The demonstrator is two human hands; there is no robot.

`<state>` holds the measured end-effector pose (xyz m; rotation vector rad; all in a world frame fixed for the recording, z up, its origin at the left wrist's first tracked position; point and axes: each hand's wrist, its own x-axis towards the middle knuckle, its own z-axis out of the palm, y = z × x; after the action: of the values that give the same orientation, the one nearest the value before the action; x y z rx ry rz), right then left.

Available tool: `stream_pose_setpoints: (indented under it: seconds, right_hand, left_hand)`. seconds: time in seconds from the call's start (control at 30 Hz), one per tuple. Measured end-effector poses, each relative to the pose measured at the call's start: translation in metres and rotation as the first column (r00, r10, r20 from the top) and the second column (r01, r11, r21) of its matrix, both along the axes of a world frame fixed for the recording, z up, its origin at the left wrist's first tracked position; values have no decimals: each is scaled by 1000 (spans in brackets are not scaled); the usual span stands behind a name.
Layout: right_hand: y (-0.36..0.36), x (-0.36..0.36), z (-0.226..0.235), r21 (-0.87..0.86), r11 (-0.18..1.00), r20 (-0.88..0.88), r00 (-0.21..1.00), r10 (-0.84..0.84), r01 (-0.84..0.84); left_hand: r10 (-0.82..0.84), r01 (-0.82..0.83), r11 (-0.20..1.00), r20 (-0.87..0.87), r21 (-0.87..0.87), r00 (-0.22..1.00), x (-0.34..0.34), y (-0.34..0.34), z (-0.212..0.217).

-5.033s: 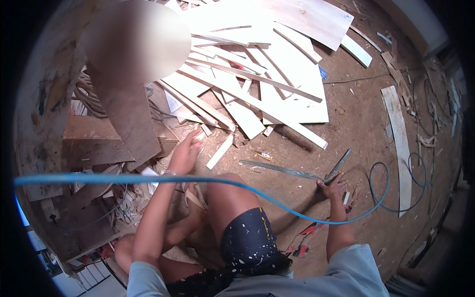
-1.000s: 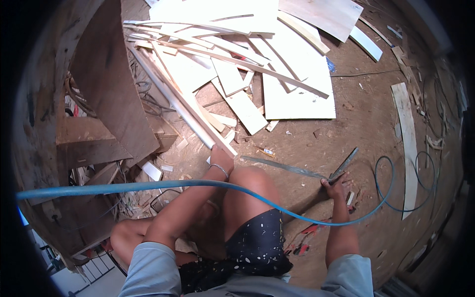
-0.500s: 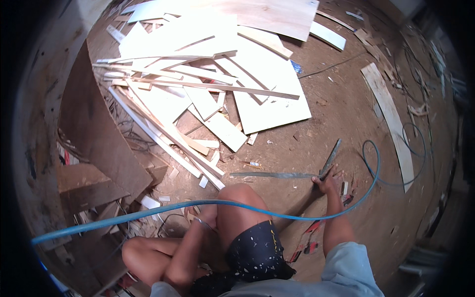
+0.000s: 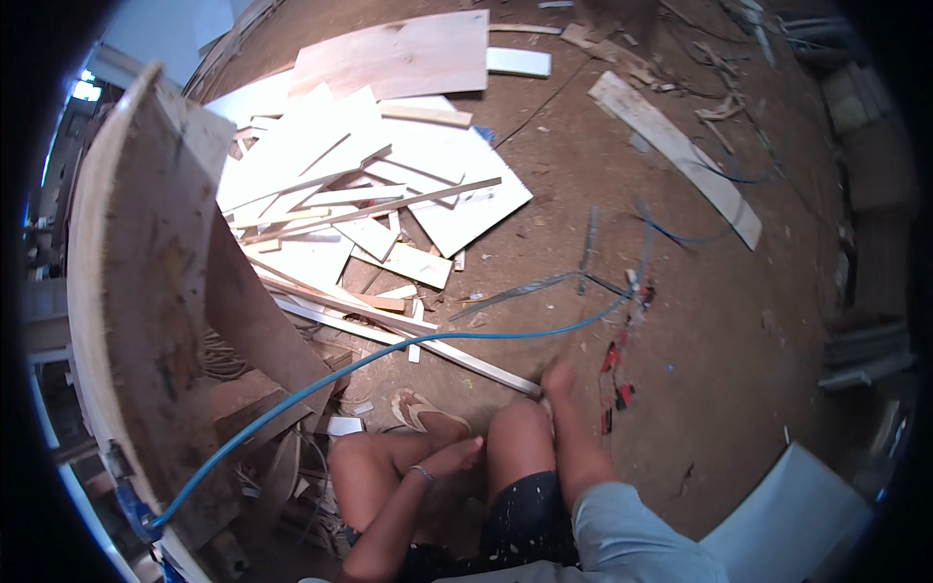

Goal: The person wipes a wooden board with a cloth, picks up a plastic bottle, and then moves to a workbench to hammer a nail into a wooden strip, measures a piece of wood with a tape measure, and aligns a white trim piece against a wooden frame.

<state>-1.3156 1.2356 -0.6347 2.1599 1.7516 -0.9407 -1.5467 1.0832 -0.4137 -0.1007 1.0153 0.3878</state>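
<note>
My right hand (image 4: 559, 377), smeared by motion, is low beside my raised right knee. It is at the near end of a long pale wooden strip (image 4: 478, 365); whether its fingers grip the strip is unclear. My left hand (image 4: 459, 457), a cord around its wrist, is between my legs with the fingers curled in; anything inside them is hidden. Ahead on the ground lies a dark L-shaped piece (image 4: 587, 251), like a carpenter's square. A blue hose (image 4: 466, 336) crosses in front of my knees.
White boards and wooden strips are heaped ahead left, below a large plywood sheet (image 4: 389, 60). A long plank (image 4: 680, 160) lies to the right. Red and black objects (image 4: 614, 374) are right of my arm. A tall wooden panel (image 4: 146, 291) stands at the left.
My right hand has left the corner of the dark L-shaped piece and come back toward my right knee, by the strip's end. My left hand stays between my legs. The view has swung round.
</note>
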Motion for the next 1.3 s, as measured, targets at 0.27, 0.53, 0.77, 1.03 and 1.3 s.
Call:
stream_pose_setpoints:
  seconds: [0.27,0.53,0.77,1.03,1.3]
  right_hand:
    - [-154,197,312,-240,951,-160,958,-237,195]
    - [-97,297,611,-341,642,-67,664,-745,686]
    - [-77,299,552,-458,497,-166,478,-862,737]
    - [193,163,590,-369,864,-341,815,-469,343]
    - [427,119,692,-241,801,-524,621,-583,548]
  left_hand:
    - [246,-252,961,-61,-112,967,61,47,258]
    - [238,62,815,-431,577,870,25,207,453]
    - [320,80,755,-472,651,822,-9,261,512]
    - [387,-200,897,-479,395,788,-55,277,338]
    - [142,66,963,-702,260,698,-103,457,315]
